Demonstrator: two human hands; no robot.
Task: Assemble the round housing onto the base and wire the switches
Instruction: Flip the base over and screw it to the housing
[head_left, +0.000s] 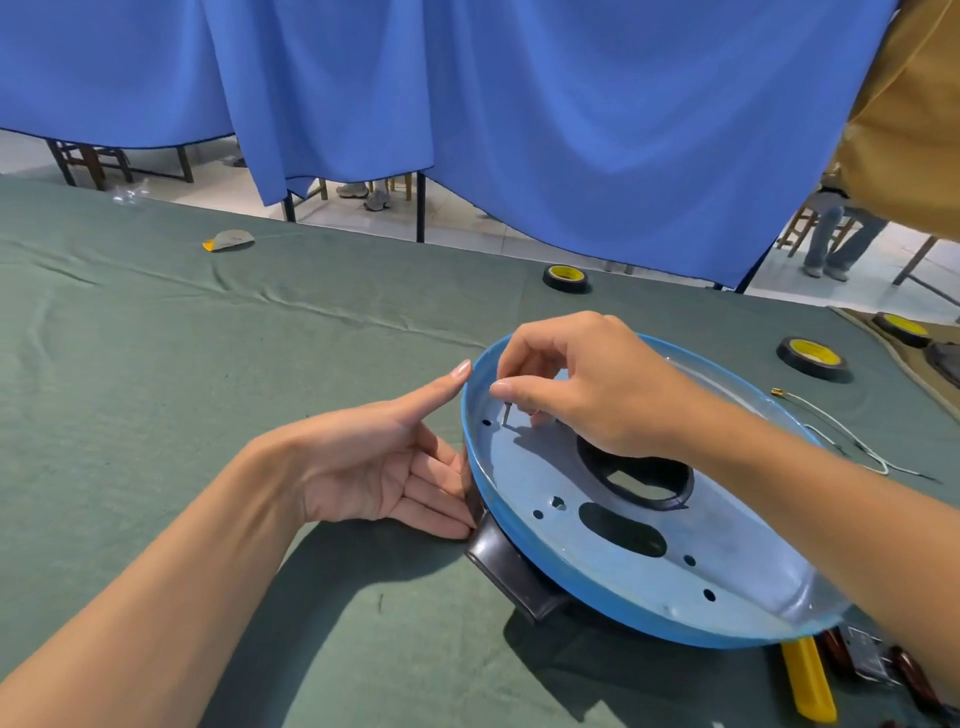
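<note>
- Housing (571, 578): blue round pan, open side up, at 4 o'clock on the worktop (208, 338).
- It sits on the black base (511, 577). Only a corner of the base shows at the housing's 7 o'clock; the rest is hidden underneath.
- Right grip (587, 384): thumb and forefinger pinch a small dark pin (506, 413), upright, tip at the pan floor by a hole at the housing's 10 o'clock. Pin head is hidden in the fingers; too small to tell if it's a screw.
- Left grip (395, 467): fingers straight, holding nothing. Forefinger tip touches the rim at 9 o'clock, lower fingertips against the base.
- Wire (852, 441): white, at 3 o'clock, near end hidden behind the right forearm.
- Yellow tool (810, 686) and metal parts (862, 657) at 5 o'clock: half hidden, can't identify.
</note>
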